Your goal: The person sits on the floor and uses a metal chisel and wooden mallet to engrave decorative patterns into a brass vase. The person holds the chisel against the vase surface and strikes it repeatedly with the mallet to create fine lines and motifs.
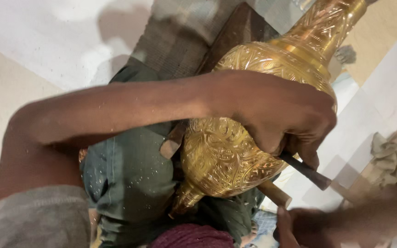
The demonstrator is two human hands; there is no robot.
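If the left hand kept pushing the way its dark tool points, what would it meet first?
The left hand aims its dark tool down and right; the wooden handle held by the right hand seems nearest, though depth is unclear.

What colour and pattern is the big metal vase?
Shiny gold, engraved with floral scrollwork: the metal vase, head view.

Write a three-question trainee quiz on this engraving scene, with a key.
1. True or false: the left hand rests on the brass vase.
2. The left hand grips: A) a dark chisel B) a brush C) a cloth.
3. Where does the right hand show in the picture?

Key: 1 true. 2 A. 3 At the bottom right, blurred, beside a wooden handle; its grip cannot be made out.
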